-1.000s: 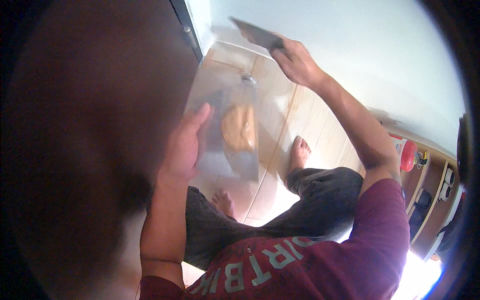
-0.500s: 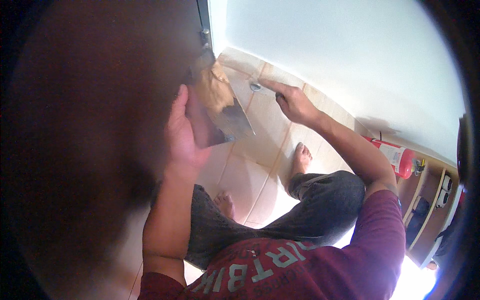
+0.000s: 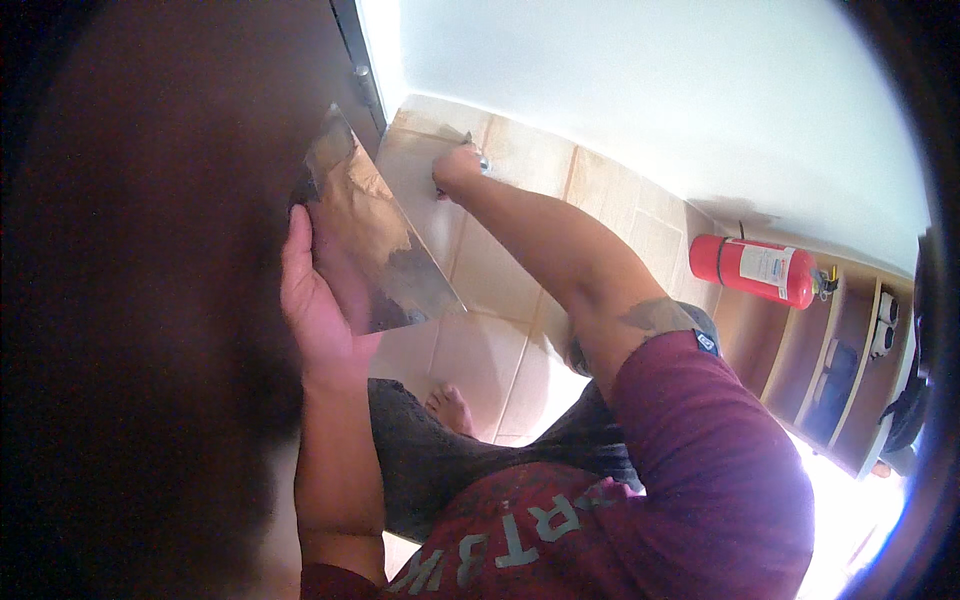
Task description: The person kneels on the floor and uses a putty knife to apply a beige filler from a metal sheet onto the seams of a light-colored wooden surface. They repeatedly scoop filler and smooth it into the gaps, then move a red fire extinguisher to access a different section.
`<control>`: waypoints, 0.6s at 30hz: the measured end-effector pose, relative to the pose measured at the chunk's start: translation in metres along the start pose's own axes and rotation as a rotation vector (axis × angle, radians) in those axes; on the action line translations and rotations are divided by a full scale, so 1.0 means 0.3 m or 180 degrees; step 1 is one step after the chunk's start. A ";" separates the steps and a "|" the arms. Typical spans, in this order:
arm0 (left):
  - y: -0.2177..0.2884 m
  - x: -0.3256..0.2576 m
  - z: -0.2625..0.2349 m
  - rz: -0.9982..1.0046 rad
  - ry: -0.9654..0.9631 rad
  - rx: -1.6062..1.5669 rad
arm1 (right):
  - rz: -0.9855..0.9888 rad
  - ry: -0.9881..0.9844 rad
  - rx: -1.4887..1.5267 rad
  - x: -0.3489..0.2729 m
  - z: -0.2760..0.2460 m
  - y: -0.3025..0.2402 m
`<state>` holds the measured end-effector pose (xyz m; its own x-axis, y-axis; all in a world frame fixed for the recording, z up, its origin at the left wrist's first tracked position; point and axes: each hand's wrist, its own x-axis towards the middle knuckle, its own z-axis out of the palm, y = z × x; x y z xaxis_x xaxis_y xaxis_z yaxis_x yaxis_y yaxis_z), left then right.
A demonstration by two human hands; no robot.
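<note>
My left hand (image 3: pixel 318 300) holds a thin, flat metal plate (image 3: pixel 415 280) in front of the dark door. Its thumb points up along the plate's left side, while the other fingers are mostly hidden. A torn-looking gold-brown patch covers part of the plate's face, with grey metal showing at the ends. Low by the tiled floor, my right hand (image 3: pixel 458 170) is closed, its fingers mostly turned away. A small dark pointed shape (image 3: pixel 467 137) shows just above it; I cannot make out what it is. Right beside that hand is a small round metal fitting (image 3: pixel 485 163).
The dark door (image 3: pixel 180 200) fills the left side, with a small metal piece (image 3: pixel 362 73) at its edge. A white wall (image 3: pixel 650 90) rises beyond the tiles (image 3: pixel 530 140). To the right are a red fire extinguisher (image 3: pixel 755 270) and a shelf (image 3: pixel 790 360) holding shoes.
My right hand has moved left past the round fitting, from a pointing finger to closed fingers. My left hand and the plate have shifted left in view, and the view itself has moved.
</note>
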<state>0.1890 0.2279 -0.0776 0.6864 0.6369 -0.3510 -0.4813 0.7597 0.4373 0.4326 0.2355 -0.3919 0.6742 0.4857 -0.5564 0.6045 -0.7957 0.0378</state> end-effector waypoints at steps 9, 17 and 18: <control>-0.013 0.009 0.021 0.0226 0.0553 0.0337 | -0.0728 -0.0184 0.0535 0.039 -0.104 -0.013; -0.023 0.022 0.044 0.0087 0.0565 0.0638 | -0.1272 -0.0762 0.1787 -0.184 -0.270 0.147; -0.024 0.020 0.039 0.0085 0.0618 0.0687 | -0.1399 -0.0894 0.2018 -0.225 -0.316 0.224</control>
<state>0.2031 0.2249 -0.0731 0.5478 0.6854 -0.4797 -0.3564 0.7100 0.6074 0.4679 0.1834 -0.2731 0.2495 0.7589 -0.6015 0.3774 -0.6482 -0.6614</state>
